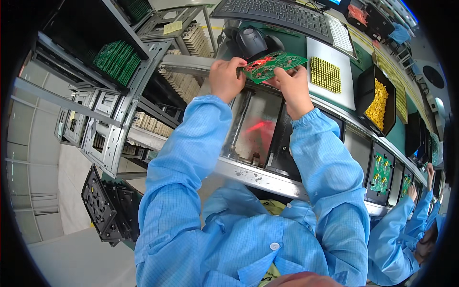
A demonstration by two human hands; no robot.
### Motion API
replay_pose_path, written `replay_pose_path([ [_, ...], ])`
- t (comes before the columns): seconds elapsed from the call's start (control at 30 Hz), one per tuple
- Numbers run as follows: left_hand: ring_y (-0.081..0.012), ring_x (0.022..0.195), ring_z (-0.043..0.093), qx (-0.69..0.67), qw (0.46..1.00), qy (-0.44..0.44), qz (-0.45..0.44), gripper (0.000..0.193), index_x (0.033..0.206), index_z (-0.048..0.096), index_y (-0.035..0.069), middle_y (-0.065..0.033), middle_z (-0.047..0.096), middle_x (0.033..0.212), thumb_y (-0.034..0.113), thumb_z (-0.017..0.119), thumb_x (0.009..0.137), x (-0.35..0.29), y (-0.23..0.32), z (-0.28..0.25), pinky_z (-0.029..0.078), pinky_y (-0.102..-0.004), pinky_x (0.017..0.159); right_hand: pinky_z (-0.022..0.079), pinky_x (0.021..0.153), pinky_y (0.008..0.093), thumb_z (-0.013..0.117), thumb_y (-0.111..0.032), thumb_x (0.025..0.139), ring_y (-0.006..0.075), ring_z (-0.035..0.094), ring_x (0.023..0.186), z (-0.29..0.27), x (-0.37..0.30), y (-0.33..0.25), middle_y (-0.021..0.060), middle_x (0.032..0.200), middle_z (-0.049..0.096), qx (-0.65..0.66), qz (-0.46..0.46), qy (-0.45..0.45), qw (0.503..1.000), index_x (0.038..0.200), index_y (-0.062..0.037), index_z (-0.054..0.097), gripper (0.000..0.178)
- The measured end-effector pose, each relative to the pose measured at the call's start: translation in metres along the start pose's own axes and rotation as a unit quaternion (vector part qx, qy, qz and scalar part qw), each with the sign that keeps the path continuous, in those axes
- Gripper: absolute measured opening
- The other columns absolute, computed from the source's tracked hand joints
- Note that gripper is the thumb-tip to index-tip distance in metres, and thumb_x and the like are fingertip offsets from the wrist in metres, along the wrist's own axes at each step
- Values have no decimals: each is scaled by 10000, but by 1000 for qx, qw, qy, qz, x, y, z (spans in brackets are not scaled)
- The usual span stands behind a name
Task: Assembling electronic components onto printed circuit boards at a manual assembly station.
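Observation:
Between my two hands a green circuit board (282, 61) is held up, tilted, above the conveyor. My left hand (226, 79) pinches its left edge, and my right hand (293, 90) grips its near right edge with the thumb on top. Red light falls on the board's left part and shows again on the metal surface (260, 131) below. Just beyond the board stands a black handheld scanner (250, 41). A black carrier plate (282, 150) lies on the conveyor under my right forearm.
Left stands a rack (143, 62) with upright green boards (117, 61). Black fixtures (103, 203) are stacked lower left. A keyboard (282, 16), a tray of yellow-topped parts (326, 75) and a black bin of yellow parts (377, 103) line the far bench. A co-worker (401, 229) works at right.

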State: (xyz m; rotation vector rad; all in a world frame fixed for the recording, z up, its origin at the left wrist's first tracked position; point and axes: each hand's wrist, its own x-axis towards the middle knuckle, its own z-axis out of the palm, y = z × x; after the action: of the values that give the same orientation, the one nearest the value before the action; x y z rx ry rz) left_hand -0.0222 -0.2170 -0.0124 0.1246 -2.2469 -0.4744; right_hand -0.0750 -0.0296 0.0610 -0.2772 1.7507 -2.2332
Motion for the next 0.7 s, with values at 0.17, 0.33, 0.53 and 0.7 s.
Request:
replay_pose_path([
  [0.17,-235,906,693,4,1000,1,-1,260,1036,658,189,13,765,950,81,730,810,0,-3,5,423,-408,956,644,873,349,645,0,941,187,688,908,2,9,7,107,1077,635,-26,-24,9,999,1194,60,491,302],
  [0.33,-241,901,699,23,1000,-15,3,213,1055,664,154,-5,780,992,91,725,861,-2,-7,4,429,-399,964,642,865,347,674,-23,946,184,670,919,9,3,-8,99,1056,593,-26,-9,13,1000,1209,65,458,351],
  [0.53,-255,898,699,24,1000,-9,4,167,1050,664,154,6,786,1024,88,698,900,-5,-6,2,424,-401,976,637,843,339,717,-95,961,197,669,927,7,-1,-16,118,1089,562,-20,1,-8,1000,1256,79,419,453],
  [0.7,-239,913,705,16,998,-43,35,129,1039,671,156,6,780,1009,151,712,917,-8,0,-1,412,-411,1001,621,851,337,659,-105,1004,192,668,998,-11,-11,-22,123,1176,611,-48,13,-61,997,1250,41,516,320],
])
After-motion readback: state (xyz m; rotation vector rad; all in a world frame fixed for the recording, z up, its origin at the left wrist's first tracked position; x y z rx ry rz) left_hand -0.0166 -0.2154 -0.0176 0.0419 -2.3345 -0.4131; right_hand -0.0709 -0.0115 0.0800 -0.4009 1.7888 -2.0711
